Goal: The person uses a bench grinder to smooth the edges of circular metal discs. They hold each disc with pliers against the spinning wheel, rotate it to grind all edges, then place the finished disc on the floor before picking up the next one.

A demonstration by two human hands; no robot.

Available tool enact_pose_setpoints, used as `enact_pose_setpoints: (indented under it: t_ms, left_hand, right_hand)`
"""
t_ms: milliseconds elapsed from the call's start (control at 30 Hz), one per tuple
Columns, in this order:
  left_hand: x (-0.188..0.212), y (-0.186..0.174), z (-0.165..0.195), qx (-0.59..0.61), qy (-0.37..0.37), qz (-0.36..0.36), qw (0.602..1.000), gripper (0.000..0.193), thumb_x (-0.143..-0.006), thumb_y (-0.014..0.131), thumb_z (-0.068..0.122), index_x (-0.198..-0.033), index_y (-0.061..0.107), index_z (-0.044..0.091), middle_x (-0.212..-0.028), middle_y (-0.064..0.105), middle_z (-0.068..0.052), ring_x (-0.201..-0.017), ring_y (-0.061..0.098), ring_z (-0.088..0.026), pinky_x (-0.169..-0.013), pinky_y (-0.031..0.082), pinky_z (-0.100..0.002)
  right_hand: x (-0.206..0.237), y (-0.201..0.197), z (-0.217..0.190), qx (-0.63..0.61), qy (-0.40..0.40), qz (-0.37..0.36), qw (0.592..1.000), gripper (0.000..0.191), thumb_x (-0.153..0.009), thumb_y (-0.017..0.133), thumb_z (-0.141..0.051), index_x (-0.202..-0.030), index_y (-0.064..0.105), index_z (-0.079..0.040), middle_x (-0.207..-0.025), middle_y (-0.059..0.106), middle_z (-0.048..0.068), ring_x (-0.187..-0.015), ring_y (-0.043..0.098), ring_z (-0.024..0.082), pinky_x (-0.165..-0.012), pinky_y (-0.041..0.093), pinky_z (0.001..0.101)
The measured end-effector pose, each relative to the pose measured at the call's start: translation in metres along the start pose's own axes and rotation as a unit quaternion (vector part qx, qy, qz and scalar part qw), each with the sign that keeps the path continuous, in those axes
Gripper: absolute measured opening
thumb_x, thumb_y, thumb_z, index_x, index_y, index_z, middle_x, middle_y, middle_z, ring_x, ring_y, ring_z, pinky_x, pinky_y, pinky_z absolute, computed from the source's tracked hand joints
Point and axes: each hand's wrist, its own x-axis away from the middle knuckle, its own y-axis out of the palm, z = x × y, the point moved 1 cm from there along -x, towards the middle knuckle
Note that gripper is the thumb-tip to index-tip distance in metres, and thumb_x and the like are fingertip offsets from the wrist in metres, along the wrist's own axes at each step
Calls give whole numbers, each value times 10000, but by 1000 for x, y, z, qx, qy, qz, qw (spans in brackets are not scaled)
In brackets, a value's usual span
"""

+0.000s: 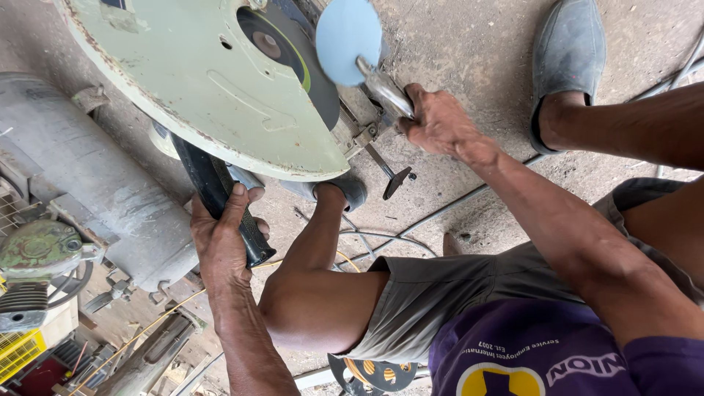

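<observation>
A chop saw with a pale green blade guard point(205, 88) and a dark cutting disc point(293, 59) fills the upper left. My left hand point(224, 238) is wrapped around the saw's black handle point(220, 198) below the guard. My right hand point(438, 121) grips a shiny metal lever point(383, 86) beside the disc; a round light blue knob point(347, 31) tops that lever. A thin vise screw with a dark T-shaped end point(394, 178) sticks out under the saw.
A grey electric motor point(88, 183) lies at the left, with a green engine part point(40, 249) beneath it. My feet in grey shoes point(568, 51) rest on the concrete floor. Cables point(440, 213) run across the floor. A black perforated disc point(374, 374) lies at the bottom.
</observation>
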Motion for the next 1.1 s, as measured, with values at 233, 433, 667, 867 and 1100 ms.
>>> enact_pose_setpoints:
  t_ms: [233,433,667,867,1100]
  left_hand:
    - [-5,-2,1,3,-4,-2,1000,442,-918,734,230,-1288,534,96,-926,760,-127,-436,571,-115,-359,450,-226]
    - [-9,-4,0,-11,-6,-3,1000,433,-927,726,255,-1283,542,93,-943,773,-122,-449,580,-106,-369,456,-221]
    - [-11,-4,1,-10,-15,4,1000,464,-917,727,288,-1296,540,97,-940,772,-125,-451,590,-101,-366,469,-216]
    - [-12,-3,1,-6,-17,3,1000,483,-916,726,283,-1317,534,96,-946,768,-135,-453,583,-97,-369,464,-211]
    - [-14,-5,-1,-3,-21,-1,1000,481,-923,720,278,-1321,523,94,-954,769,-137,-451,581,-97,-373,464,-209]
  right_hand:
    - [-53,57,9,-59,11,82,995,306,-913,580,-23,-1199,472,-35,-696,634,165,-408,518,205,-316,497,318]
    - [-74,86,9,-108,0,123,987,329,-929,656,-71,-1170,447,9,-709,652,146,-517,668,247,-394,546,352]
    - [-85,105,8,-164,33,102,981,361,-921,636,-69,-1195,413,4,-667,639,143,-509,671,277,-428,567,372]
    - [-88,123,2,-110,-51,185,975,427,-903,679,-30,-1191,367,18,-632,613,130,-529,658,272,-470,512,411]
    - [-78,124,6,-127,-53,142,980,364,-912,648,-40,-1159,381,-18,-659,635,140,-537,693,276,-447,547,388]
